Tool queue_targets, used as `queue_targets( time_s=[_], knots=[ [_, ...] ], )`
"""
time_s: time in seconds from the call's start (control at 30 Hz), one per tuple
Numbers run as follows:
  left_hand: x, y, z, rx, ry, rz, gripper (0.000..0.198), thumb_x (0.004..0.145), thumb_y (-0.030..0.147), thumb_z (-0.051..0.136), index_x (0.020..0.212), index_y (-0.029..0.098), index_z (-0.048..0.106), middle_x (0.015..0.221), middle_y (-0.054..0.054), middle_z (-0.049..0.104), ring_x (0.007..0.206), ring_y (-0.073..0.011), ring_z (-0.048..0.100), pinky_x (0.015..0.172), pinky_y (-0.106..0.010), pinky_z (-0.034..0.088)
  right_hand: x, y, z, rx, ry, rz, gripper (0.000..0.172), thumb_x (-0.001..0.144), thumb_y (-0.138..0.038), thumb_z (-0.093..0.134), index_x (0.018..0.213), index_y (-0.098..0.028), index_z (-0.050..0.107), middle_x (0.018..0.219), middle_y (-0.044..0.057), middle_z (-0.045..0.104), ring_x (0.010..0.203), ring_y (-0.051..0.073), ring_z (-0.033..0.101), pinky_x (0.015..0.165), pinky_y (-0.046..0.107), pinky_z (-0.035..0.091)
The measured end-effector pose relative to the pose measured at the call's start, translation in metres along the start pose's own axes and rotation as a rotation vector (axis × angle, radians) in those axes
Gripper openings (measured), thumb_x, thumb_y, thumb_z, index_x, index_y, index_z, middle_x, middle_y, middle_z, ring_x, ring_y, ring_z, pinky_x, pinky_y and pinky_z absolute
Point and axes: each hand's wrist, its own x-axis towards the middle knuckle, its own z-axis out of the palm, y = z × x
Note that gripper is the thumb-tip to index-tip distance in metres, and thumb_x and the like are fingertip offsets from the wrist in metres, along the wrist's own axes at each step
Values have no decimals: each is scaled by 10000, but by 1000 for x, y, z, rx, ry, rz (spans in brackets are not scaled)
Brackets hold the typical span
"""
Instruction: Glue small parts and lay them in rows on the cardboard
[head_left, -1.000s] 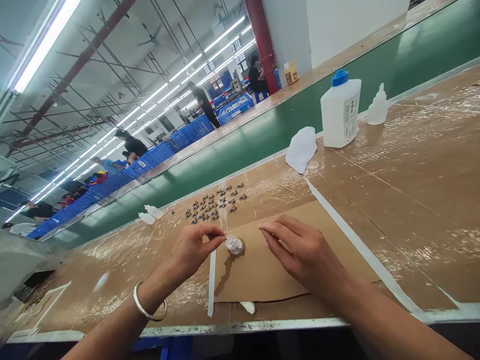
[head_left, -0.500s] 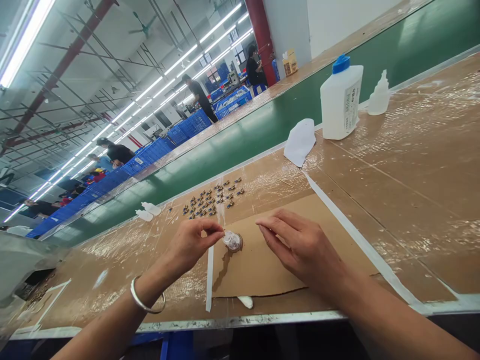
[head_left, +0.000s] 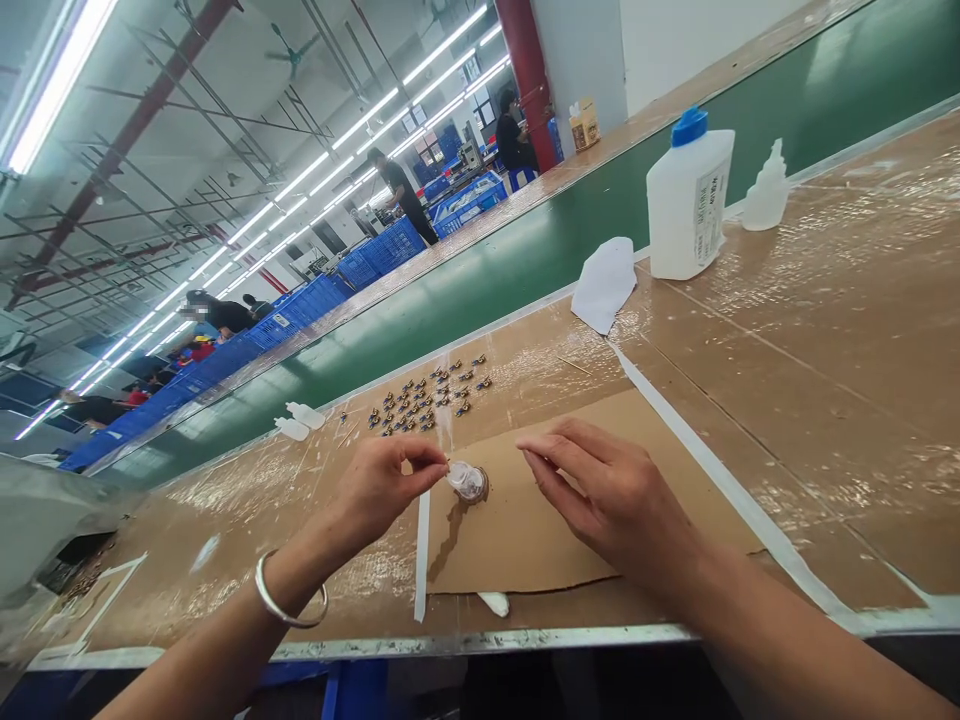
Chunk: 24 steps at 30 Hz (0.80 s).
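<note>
My left hand [head_left: 390,482] has thumb and forefinger pinched together at the left rim of a small clear cup [head_left: 468,481]. Whatever sits in that pinch is too small to make out. The cup stands on a sheet of brown cardboard [head_left: 555,540], with a dark wet streak running down from it. Right of the cup, my right hand [head_left: 600,480] hovers over the cardboard, thumb and fingertips drawn together; anything between them is too tiny to name. Beyond my left hand lie rows of small gold-and-blue parts [head_left: 420,400].
A large white bottle with a blue cap [head_left: 690,200] and a small dropper bottle [head_left: 766,190] stand at the back right, near a white paper piece [head_left: 604,285]. Two small white bottles [head_left: 298,420] lie at left. Behind runs a green belt [head_left: 450,275]. People work beyond blue crates [head_left: 382,250].
The view has shifted slightly, so everything sits a little further right. Both hands keep nearly the same pose and place beside the cup.
</note>
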Motion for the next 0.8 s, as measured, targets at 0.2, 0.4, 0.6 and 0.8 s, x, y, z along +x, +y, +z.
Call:
queue_targets(
  time_s=[0.2,0.4,0.6,0.8],
  knots=[
    [-26,-26,-13,-197,156,-186,154,727,346,654,741,202,703,718,5,691,679,-143,591,683,-248,424,0,-2,-3,18,51,-15,141,893,-99,486,1002,-155,553,862,14,546,784,95,512,730,223,422],
    [-65,-84,-2,-407,355,-430,200,647,366,727,698,174,702,660,2,676,626,-128,571,623,-224,415,1,-5,-3,-24,81,-51,148,885,-122,531,1026,-149,563,915,7,555,821,64,537,795,153,420],
    [-87,-110,10,-517,516,-496,234,658,382,716,744,166,686,637,15,648,568,-101,528,549,-200,402,-3,-6,-4,-118,82,-172,168,932,-199,464,1033,-156,593,907,18,588,802,82,542,831,173,392],
    [-104,-114,4,-619,584,-481,199,665,350,728,750,174,695,688,10,660,650,-109,543,634,-204,426,-5,-61,48,-87,-155,-270,165,881,-74,463,993,-119,574,911,71,529,836,144,499,756,264,418]
  ],
)
